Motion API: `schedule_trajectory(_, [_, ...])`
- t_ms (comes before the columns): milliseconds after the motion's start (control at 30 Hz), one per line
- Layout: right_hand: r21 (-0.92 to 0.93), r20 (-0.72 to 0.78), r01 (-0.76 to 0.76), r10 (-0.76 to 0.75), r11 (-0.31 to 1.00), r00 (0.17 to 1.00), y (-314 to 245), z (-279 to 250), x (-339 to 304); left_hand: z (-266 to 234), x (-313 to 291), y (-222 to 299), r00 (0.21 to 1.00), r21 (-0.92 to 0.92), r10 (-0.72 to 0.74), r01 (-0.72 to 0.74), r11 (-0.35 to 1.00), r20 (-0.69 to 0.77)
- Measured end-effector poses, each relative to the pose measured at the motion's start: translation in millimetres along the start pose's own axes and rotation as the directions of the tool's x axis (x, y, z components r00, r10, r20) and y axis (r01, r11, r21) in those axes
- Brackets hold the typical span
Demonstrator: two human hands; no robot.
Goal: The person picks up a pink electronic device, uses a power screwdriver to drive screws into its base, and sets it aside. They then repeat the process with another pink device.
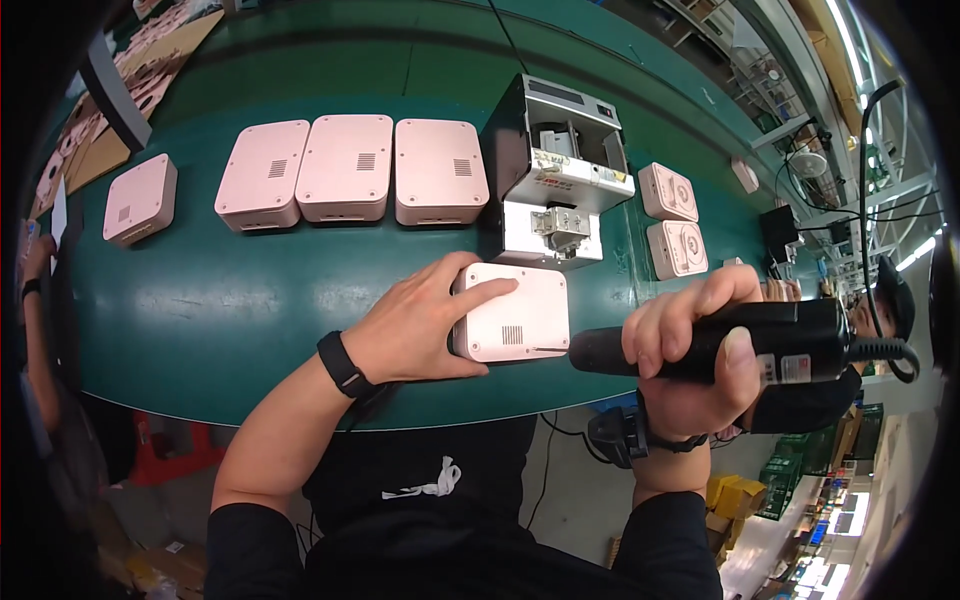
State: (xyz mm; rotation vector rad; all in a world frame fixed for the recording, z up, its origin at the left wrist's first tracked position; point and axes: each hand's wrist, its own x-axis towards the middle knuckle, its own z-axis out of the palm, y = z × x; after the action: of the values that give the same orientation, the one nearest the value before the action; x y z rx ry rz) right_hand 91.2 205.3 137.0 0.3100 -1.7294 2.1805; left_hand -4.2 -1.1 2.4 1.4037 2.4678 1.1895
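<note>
A: Head view, first entry: position?
B: Pale pink box [530, 305], on the green bench [240, 350], at the left hand [400, 312]. Index finger [487, 293] laid over the top face, thumb along the near side; fingers spread, holding the box by its left end.

A: Right hand [690, 355]?
B: Fingers wrapped around a black electric screwdriver [790, 335]. Thin bit [550, 349] at the box's near right corner; contact cannot be told.

A: Appearance of the box?
B: Squarish, flat-topped, rounded corners; small round holes near the corners, slatted vent [512, 335] toward the near edge.

A: Materials and shapes?
B: Box: smooth, matt, plastic-looking. Screwdriver: cylindrical body, tapered nose, ribbed cable sleeve [885, 347]. Bench: smooth, soft sheen.

A: Surrounding stock?
B: Beyond the box, one boxy machine [520, 183], with a metal block [567, 228] at its front. Left of the machine, a row of three similar boxes [345, 160]; a single box [140, 198] farther left. Right, two small pink housings [655, 200], round-recessed.
</note>
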Motion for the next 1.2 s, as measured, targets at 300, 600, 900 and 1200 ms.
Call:
schedule_trajectory(300, [-0.028,-0.049,-0.1,0.099,0.995,0.994,6,3,-14,6,1,0,1.0,-0.023,0.014,-0.014,1.0,-0.022])
schedule_trajectory(600, [-0.083,-0.141,-0.161,0.148,0.984,0.979,9,10,-22,6,3,-2,0.999,0.005,-0.005,0.005,1.0,-0.05])
schedule_trajectory(900, [-0.067,-0.079,-0.131,0.125,0.989,0.989,15,8,-19,4,4,0,0.997,0.002,0.011,-0.011,1.0,-0.071])
schedule_trajectory(1200, [-0.066,0.019,0.049,-0.048,0.997,0.999,9,-6,-1,3,3,-1,0.999,0.043,0.022,-0.02,0.999,-0.042])
